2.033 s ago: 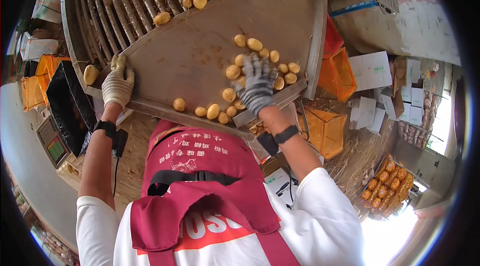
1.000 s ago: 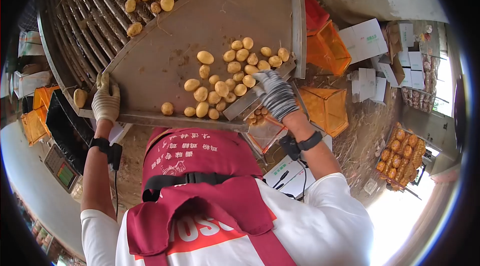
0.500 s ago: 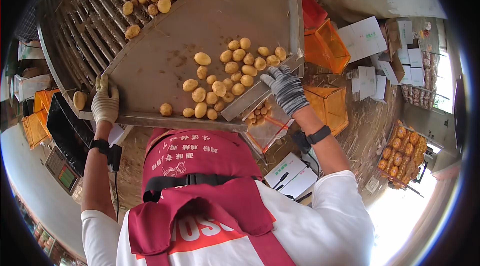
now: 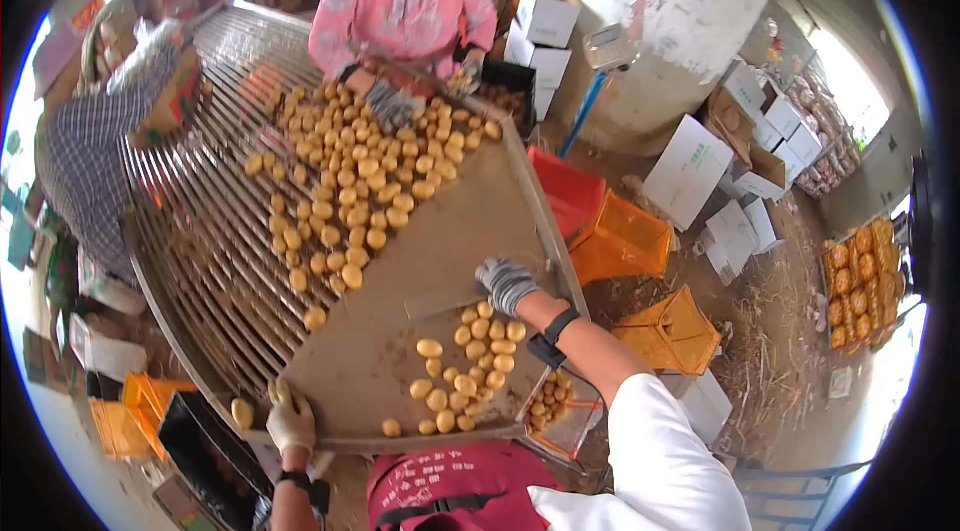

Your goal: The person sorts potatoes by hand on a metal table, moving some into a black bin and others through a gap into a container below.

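At the lower left of the frame our left hand [image 4: 291,418], in a pale glove, sits on the near rim of the metal tray [image 4: 375,356] with its fingers curled over the edge. It is a closed, steadying hold, with the wrist straight below it. One loose potato [image 4: 241,413] lies just left of that hand, outside the rim.

Right of it, in the lower middle, the potatoes [image 4: 465,361] lie in a loose cluster on the tray's floor. We judge that the sorting goes best with this bracing hold firm and the pile moved in small sweeps, so none roll over the side.

Further right our right hand [image 4: 506,283], in a grey knit glove, rests at the end of a flat metal slat [image 4: 440,302], just above the cluster. The forearm reaches up from the lower right, and the fingers are bent. We cannot tell whether they close around the slat or only press on it.

Below that arm an orange mesh bag [image 4: 555,409] already holds some potatoes, and orange crates [image 4: 620,243] stand to the right. In the upper part a co-worker's hand [image 4: 390,106] lies among the larger heap.
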`<action>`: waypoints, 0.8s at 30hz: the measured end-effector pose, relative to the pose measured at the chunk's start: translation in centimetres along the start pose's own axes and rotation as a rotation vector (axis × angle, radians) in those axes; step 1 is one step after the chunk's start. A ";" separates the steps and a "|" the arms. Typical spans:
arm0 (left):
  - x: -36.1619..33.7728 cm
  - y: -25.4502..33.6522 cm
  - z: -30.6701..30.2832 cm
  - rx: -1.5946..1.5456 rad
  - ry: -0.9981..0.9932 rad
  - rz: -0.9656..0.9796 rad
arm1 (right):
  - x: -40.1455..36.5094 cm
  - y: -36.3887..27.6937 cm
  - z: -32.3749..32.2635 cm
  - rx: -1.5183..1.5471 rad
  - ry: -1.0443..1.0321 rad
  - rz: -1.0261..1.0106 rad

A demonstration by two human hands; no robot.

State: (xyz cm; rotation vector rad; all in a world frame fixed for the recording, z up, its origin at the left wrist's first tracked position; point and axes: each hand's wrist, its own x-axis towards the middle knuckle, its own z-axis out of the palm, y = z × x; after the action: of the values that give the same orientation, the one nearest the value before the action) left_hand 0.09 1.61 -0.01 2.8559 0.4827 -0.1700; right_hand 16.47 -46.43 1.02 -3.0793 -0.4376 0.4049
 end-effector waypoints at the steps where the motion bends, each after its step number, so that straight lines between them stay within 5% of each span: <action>1: 0.5 0.0 0.0 -0.002 0.021 0.020 | 0.0 0.3 -1.0 0.000 0.025 0.014; 11: 0.3 -0.7 1.0 0.003 -0.014 0.033 | -9.2 0.9 3.3 0.078 -0.181 -0.072; 19: 0.3 1.1 -0.2 0.035 -0.039 0.036 | -7.4 -2.3 0.0 0.195 -0.062 0.025; 21: 0.5 0.2 0.4 0.043 -0.029 0.048 | -4.8 -4.7 1.5 0.180 0.104 -0.155; 24: 1.0 -1.2 1.9 0.002 0.091 0.153 | -2.6 -10.9 1.2 0.164 0.048 -0.371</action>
State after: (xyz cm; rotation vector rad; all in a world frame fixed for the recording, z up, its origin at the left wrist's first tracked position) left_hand 0.48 2.57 -2.28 2.8968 0.2793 -0.0131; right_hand 10.79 -36.75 0.94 -2.7591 -0.9030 0.3351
